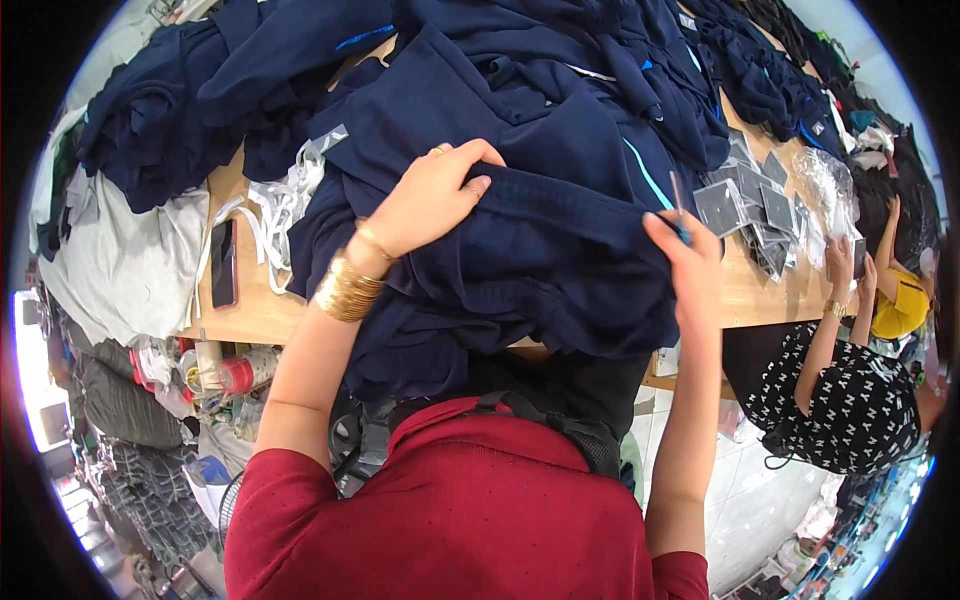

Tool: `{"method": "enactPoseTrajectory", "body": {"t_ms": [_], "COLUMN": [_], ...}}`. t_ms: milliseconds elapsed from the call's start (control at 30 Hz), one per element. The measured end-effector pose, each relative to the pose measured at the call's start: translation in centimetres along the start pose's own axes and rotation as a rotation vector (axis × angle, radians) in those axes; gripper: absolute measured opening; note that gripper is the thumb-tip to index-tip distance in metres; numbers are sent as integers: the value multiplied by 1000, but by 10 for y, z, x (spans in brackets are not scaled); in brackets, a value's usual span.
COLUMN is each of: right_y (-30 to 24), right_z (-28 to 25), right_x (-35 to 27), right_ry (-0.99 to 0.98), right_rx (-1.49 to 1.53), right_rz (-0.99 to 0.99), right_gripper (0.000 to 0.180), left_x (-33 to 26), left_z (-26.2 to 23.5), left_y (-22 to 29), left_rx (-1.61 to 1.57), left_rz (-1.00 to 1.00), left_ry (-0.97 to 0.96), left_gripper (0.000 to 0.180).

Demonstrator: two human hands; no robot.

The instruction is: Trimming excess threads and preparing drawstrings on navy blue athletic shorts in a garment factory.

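Observation:
A dark navy garment (580, 250) with a gathered, elastic-looking waistband is stretched across the front of the table before me. My left hand (435, 195), with gold bracelets at the wrist, is closed on the left end of that band, thumb and fingers pinching the cloth. At the band's right end my right hand (690, 255) is closed too, its thumb against the cloth. From that hand sticks up a slim pointed metal tool (675, 188) with a bit of blue near the fingers; its exact kind is unclear. The lower folds of the garment hang over the table edge.
More navy garments (150, 120) lie heaped at the back and left. A phone (225, 263), white cords (285, 205) and pale grey cloth (110, 260) are on the left. Small grey packets (750, 195) and clear plastic (825, 185) lie at right, near other people's hands (840, 265).

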State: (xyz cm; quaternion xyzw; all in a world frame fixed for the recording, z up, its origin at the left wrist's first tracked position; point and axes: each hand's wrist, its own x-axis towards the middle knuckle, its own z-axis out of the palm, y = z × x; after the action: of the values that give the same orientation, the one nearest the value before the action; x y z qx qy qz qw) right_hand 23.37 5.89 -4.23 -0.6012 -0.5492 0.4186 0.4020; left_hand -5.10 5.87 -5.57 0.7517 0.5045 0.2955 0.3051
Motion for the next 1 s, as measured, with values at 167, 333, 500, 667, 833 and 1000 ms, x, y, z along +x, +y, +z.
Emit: {"method": "enactPoseTrajectory", "body": {"t_ms": [167, 333, 500, 667, 833, 1000], "right_y": [33, 28, 30, 37, 27, 17], "right_z": [13, 15, 11, 4, 9, 1], "right_x": [15, 15, 14, 18, 19, 15], "right_ry": [13, -28, -11, 34, 5, 3], "right_rx": [-64, 125, 268, -58, 159, 385], "right_rz": [-17, 90, 145, 35, 63, 72], "right_gripper": [23, 17, 14, 15, 15, 10], "left_x": [0, 11, 12, 4, 1, -5], "left_z": [25, 64, 71, 24, 10, -5], "left_y": [32, 30, 15, 28, -3, 11], "left_rx": [453, 307, 318, -27, 359, -572], "left_rz": [193, 356, 394, 228, 14, -165], "left_ry": [406, 275, 235, 65, 49, -60], "left_gripper": [31, 28, 18, 20, 27, 11]}}
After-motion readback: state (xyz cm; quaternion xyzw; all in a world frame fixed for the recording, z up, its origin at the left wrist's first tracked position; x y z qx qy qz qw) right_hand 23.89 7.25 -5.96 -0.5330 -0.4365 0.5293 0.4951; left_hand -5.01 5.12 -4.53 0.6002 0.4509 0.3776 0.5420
